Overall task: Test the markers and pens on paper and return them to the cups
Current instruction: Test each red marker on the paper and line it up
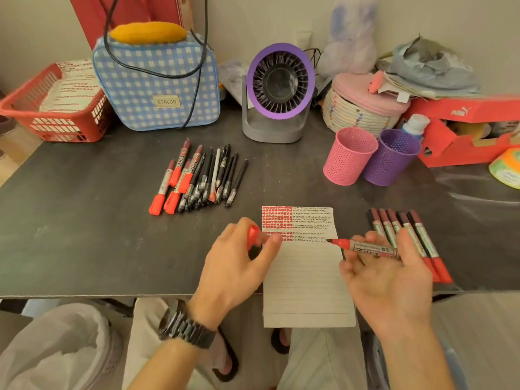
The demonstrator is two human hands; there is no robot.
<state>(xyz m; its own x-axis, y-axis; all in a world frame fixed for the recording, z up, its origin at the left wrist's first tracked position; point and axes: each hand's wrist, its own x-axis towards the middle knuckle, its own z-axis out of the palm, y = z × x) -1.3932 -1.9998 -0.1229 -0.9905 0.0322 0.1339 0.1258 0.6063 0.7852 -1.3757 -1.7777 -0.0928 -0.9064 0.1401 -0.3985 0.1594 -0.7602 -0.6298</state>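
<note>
Red marker (363, 245) sits pinched in my right hand (385, 271), nib over the paper (306, 280) near the bench (84, 243) edge — my left hand (239, 266) holds its cap (253, 235), ready to reseal; cups (350, 156) wait far right.

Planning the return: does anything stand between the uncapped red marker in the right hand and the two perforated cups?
Nothing upright does. Only a row of capped red markers lies flat below the way to the pink perforated cup and purple cup.
</note>
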